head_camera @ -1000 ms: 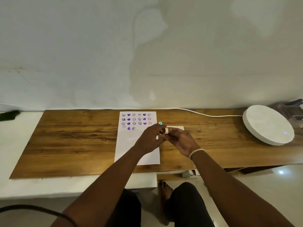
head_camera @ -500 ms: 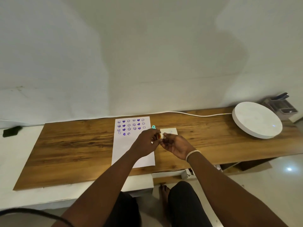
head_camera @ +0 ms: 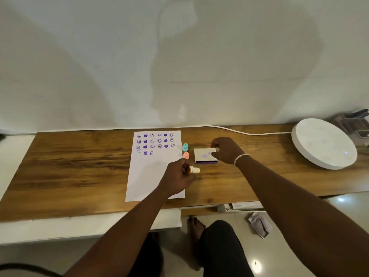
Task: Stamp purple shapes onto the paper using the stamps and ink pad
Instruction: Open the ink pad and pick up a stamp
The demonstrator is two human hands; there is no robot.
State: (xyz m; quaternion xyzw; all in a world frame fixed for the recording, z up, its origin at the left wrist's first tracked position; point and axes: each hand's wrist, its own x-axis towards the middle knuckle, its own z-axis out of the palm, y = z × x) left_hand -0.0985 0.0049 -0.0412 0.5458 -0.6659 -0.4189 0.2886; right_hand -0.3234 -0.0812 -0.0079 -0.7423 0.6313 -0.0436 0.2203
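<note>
A white sheet of paper (head_camera: 148, 174) lies on the wooden table (head_camera: 79, 166), with rows of purple hearts and smiley faces stamped across its top. My left hand (head_camera: 177, 177) hovers over the paper's right edge, shut on a small yellow stamp (head_camera: 194, 170) that points to the right. My right hand (head_camera: 225, 149) rests at the right side of the white ink pad (head_camera: 204, 155), fingers touching its edge. A teal stamp (head_camera: 185, 146) and a pink stamp (head_camera: 185, 155) stand between the paper and the ink pad.
A round white disc (head_camera: 323, 142) sits at the table's right end, with a white cable (head_camera: 245, 132) running to it along the wall. A holder with dark items (head_camera: 355, 122) stands behind it. My knee and bare foot show below the table edge.
My hands have parted. The left hand drew back toward me with the yellow stamp, and the right hand moved out to the ink pad's right side. The teal and pink stamps came into view.
</note>
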